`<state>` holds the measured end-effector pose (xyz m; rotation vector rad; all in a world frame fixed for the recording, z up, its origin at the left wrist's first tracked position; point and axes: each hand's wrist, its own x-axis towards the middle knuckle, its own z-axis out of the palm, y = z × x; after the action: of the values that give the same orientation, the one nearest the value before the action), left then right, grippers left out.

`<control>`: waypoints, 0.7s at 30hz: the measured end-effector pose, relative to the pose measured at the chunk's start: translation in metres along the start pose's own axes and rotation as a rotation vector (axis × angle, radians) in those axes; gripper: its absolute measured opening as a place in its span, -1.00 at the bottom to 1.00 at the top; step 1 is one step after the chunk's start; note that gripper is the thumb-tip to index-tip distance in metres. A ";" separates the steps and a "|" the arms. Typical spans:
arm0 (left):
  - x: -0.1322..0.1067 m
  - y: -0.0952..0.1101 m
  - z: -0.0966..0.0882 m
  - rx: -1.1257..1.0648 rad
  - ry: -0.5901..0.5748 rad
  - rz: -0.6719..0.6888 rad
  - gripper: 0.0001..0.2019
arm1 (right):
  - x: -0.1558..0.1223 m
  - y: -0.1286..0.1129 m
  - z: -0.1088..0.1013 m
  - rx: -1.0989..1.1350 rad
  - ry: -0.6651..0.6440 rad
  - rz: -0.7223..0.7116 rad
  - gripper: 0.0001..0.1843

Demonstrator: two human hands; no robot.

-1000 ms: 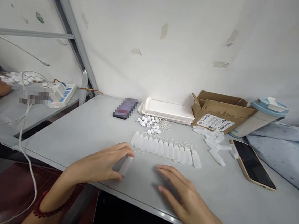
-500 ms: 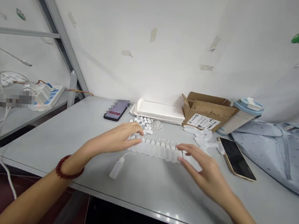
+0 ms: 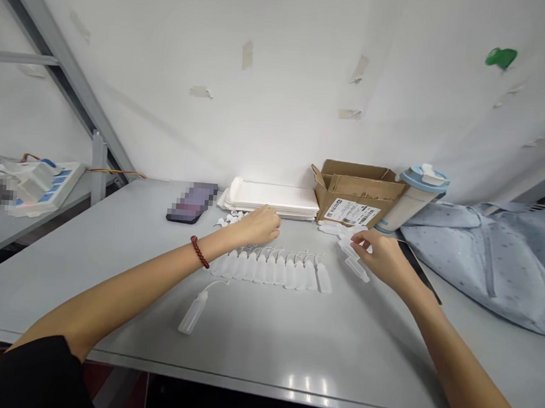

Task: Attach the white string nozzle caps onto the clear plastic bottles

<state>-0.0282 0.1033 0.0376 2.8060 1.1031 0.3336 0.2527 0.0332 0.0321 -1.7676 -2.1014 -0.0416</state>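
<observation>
Now, loose bottles point(image 3: 357, 270) lie before the cardboard box point(image 3: 365, 189), right hand point(image 3: 378, 255) at them with fingers bent; left hand point(image 3: 260, 224) curled beside white caps point(image 3: 234, 217), beyond the bottle row point(image 3: 270, 270). Whether either grips anything, I can't tell.

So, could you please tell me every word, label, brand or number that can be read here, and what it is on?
No text is readable.
White label on the cardboard box: print too small to read.
Dark marks above that label: illegible.
Phone screen: pixelated, unreadable.

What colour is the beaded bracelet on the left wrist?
Dark red; the bracelet shows best in the head view.
</observation>
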 end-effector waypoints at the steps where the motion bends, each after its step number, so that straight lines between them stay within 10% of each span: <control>1: 0.002 0.001 0.003 0.021 -0.003 -0.006 -0.80 | -0.001 0.001 -0.006 0.020 -0.037 0.053 -0.84; 10: 0.009 0.002 0.006 -0.025 0.054 -0.063 -0.84 | -0.011 0.010 -0.023 0.054 -0.357 0.231 -0.80; 21: -0.018 0.007 -0.029 -0.452 0.368 -0.270 -0.91 | -0.013 0.001 -0.012 0.037 -0.410 0.233 -0.74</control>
<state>-0.0435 0.0868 0.0643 2.2200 1.2620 0.9610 0.2581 0.0180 0.0389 -2.1272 -2.1194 0.4566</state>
